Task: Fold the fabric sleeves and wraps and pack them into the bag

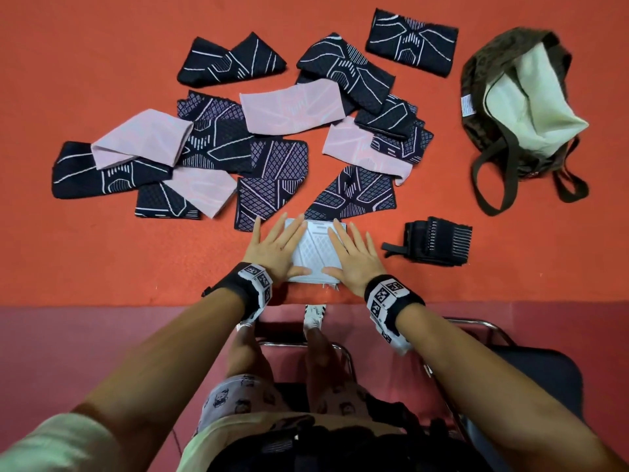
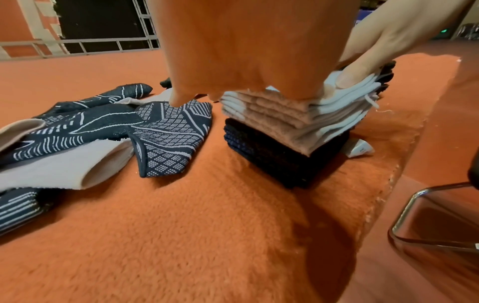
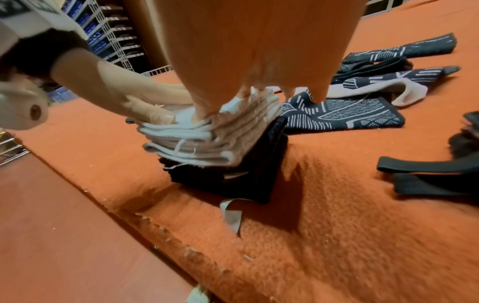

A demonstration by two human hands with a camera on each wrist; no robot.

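Folded stack (image 1: 318, 253) of pale and dark sleeves at 6 o'clock on orange bench (image 1: 136, 260) | pressed flat under left hand (image 1: 272, 250) and right hand (image 1: 354, 257), fingers straight, nothing gripped | judged soft, light, prone to slumping; best clasped at both sides | bag (image 1: 520, 107) open at 2 o'clock

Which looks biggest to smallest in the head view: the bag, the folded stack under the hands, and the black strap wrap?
1. bag, clearly largest.
2 and 3. folded stack and black strap wrap look alike; hands hide part of the stack, so unranked.
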